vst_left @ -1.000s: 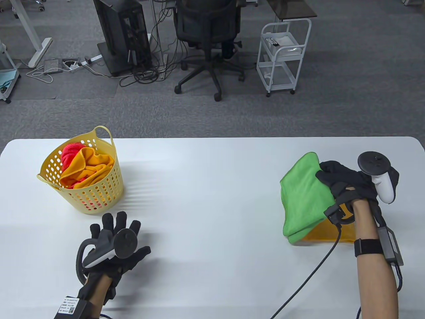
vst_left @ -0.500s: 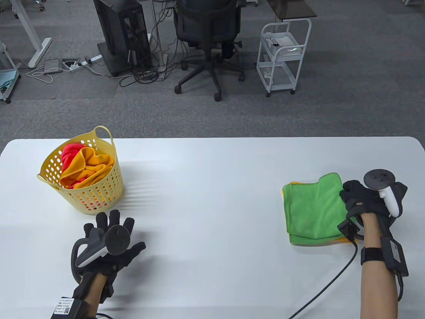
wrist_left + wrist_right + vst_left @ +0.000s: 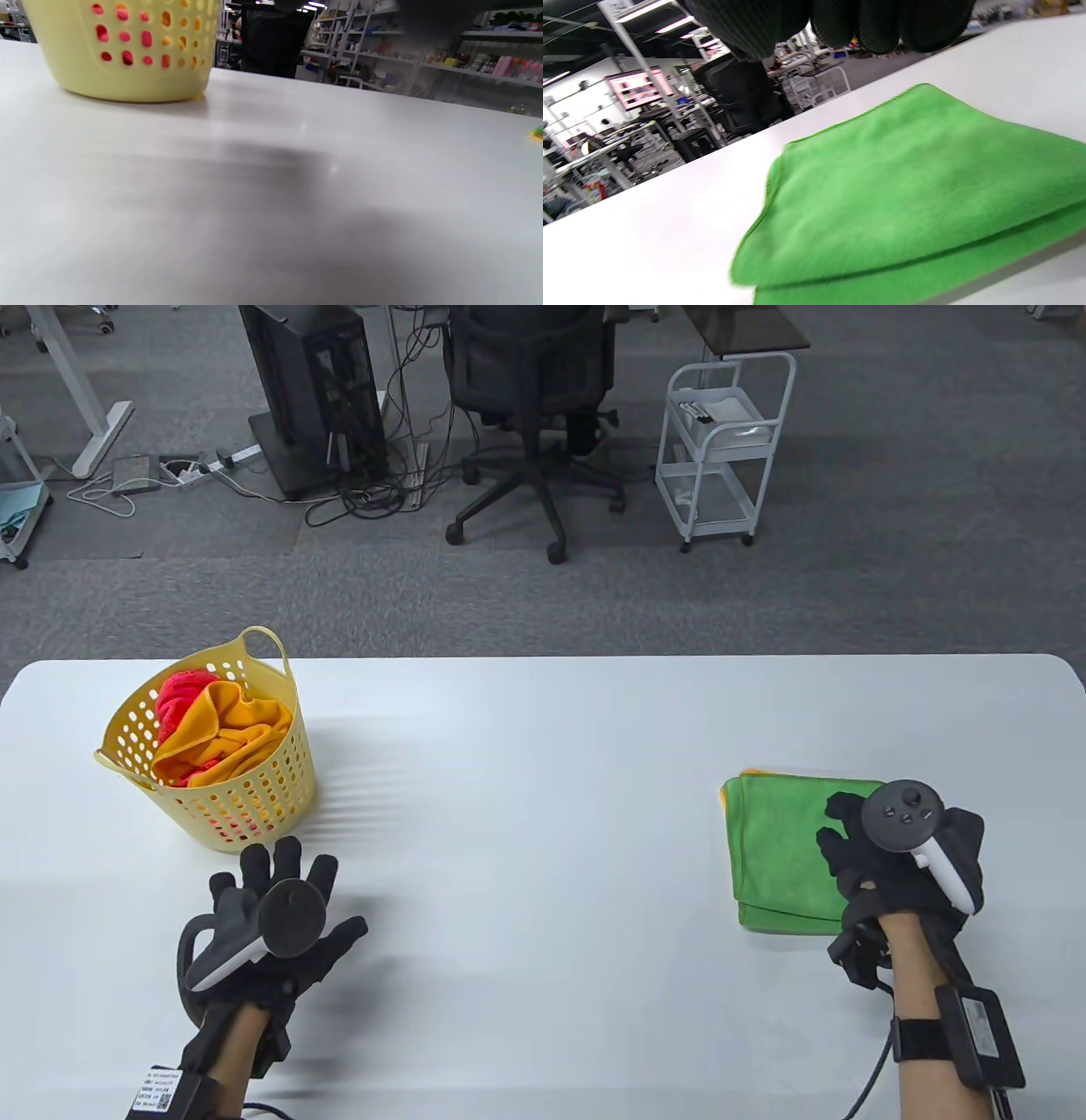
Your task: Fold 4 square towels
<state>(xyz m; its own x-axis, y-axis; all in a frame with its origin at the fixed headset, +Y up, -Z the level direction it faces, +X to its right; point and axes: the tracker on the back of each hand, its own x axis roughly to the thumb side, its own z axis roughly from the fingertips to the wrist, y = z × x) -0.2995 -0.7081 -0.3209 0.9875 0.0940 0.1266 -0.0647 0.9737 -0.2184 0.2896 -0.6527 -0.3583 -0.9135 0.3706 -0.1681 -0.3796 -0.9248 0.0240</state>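
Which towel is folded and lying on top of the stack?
The green towel, folded flat under the right hand. A yellow-orange towel edge shows beneath it; the other two towels sit crumpled in the basket.

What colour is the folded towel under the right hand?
Green folded towel, clearest in the right wrist view; an orange edge peeks out beneath it in the table view.
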